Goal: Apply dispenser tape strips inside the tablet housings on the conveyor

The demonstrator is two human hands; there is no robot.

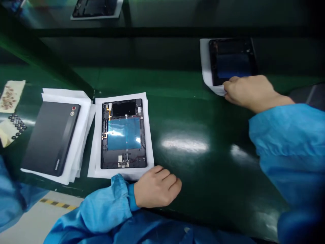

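Note:
At the upper right, my right hand (pixel 250 91) pinches the near edge of a white sheet (pixel 207 62). On that sheet lies a dark tablet housing (pixel 233 61), its inside facing up; my fingers also cover its near corner. My left hand (pixel 158 186) rests as a loose fist by the bench's front edge, palm down, with nothing showing from it. Just beyond it, an opened tablet (pixel 124 159) lies on white paper (pixel 149 142). A blue-filmed panel, a flex cable and small boards are visible inside.
Left of the opened tablet, a closed grey tablet (pixel 48 139) lies on stacked white sheets (pixel 78 135). Small parts on cream pieces (pixel 11 96) sit farther left. A green post (pixel 50 61) slants at upper left. Another housing (pixel 95 7) lies at the back. A blue sleeve (pixel 15 193) shows at the left.

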